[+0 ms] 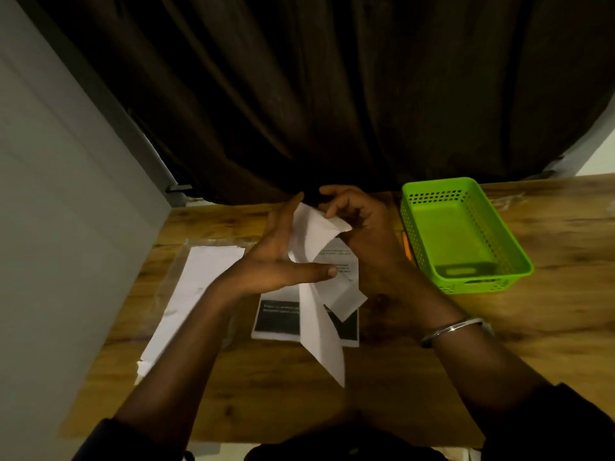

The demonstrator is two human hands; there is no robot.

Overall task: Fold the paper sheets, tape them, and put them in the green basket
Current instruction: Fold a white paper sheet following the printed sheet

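Observation:
A white paper sheet [317, 314] hangs in the air above the middle of the wooden table [416, 387], bent and partly folded. My left hand [276, 254] lies flat against its left side with fingers stretched out. My right hand [359, 221] pinches the sheet's top edge between thumb and fingers. A stack of white sheets [193, 287] rests on the table to the left, inside a clear plastic sleeve. The green basket [462, 234] stands at the right, with nothing visible inside. No tape can be made out.
A printed card with a black panel [283, 321] lies under the held sheet. An orange object [406, 247] peeks out beside the basket's left wall. A dark curtain [316, 94] hangs behind the table; a grey wall [50, 227] borders the left.

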